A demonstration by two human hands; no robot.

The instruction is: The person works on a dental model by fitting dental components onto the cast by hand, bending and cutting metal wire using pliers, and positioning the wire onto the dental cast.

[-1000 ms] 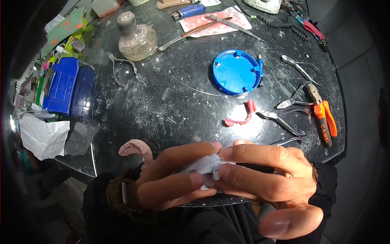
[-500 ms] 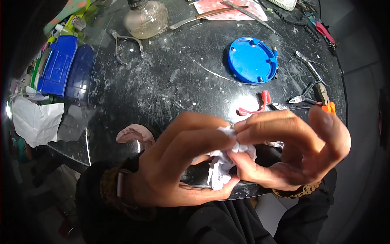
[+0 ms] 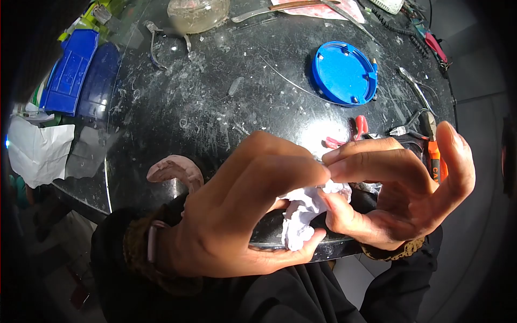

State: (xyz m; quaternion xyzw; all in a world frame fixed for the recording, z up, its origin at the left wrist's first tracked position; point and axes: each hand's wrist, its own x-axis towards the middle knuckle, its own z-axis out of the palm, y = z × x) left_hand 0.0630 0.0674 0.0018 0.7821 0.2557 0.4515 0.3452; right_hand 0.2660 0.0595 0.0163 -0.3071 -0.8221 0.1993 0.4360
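Observation:
A white, irregular plaster-like piece (image 3: 301, 212) is held between both hands near the table's front edge. My left hand (image 3: 247, 204) wraps round its left side, thumb under its lower end and fingers over the top. On the right, my right hand (image 3: 398, 188) pinches its upper right part, with one finger raised away from it. Fingertips hide the piece's upper part. A pink curved piece (image 3: 177, 168) lies just left of my left hand. Behind my right hand is a red curved piece (image 3: 360, 128), partly covered by the fingers.
On the black table (image 3: 215, 107) are a blue round lid (image 3: 344, 74), a wire (image 3: 293, 83), pliers (image 3: 156, 46), more pliers (image 3: 417, 89) at the right, a glass burner (image 3: 196, 13) and a knife (image 3: 269, 9). Crumpled paper (image 3: 40, 153) and a blue box (image 3: 70, 72) are at left.
The white piece has been turned from lying across the fingers to hanging with one end down. My right hand has rolled, its finger now pointing up. The view has shifted, so table items appear higher.

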